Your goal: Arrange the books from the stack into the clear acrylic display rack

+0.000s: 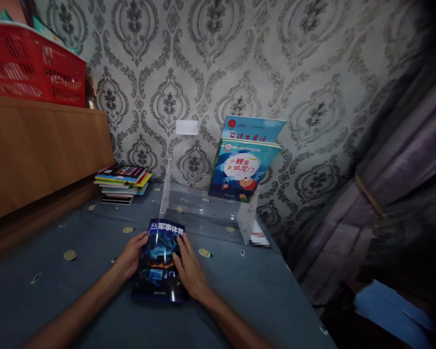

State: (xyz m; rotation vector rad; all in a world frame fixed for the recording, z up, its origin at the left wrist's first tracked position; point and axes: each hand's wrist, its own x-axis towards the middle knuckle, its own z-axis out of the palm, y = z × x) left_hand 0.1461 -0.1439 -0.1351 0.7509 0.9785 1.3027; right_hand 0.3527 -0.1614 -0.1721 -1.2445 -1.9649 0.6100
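Note:
A dark blue book (161, 282) with white Chinese characters along its top is between my two hands, low over the table. My left hand (131, 256) grips its left edge, with the fingers partly hidden at the side. On the right edge, my right hand (189, 267) holds the book with thumb and fingers lying over the cover. Just beyond stands a clear plastic book rack (199, 224). In its right part a blue picture book (244, 169) leans upright, with another light blue book (254, 127) behind it.
A stack of books (122, 184) lies at the back left, beside a wooden cabinet (43, 155) carrying a red basket (63, 72). Patterned wallpaper rises behind the table (94, 271). A tied curtain (334, 247) hangs at the right, near a blue object (388, 310) below the table edge.

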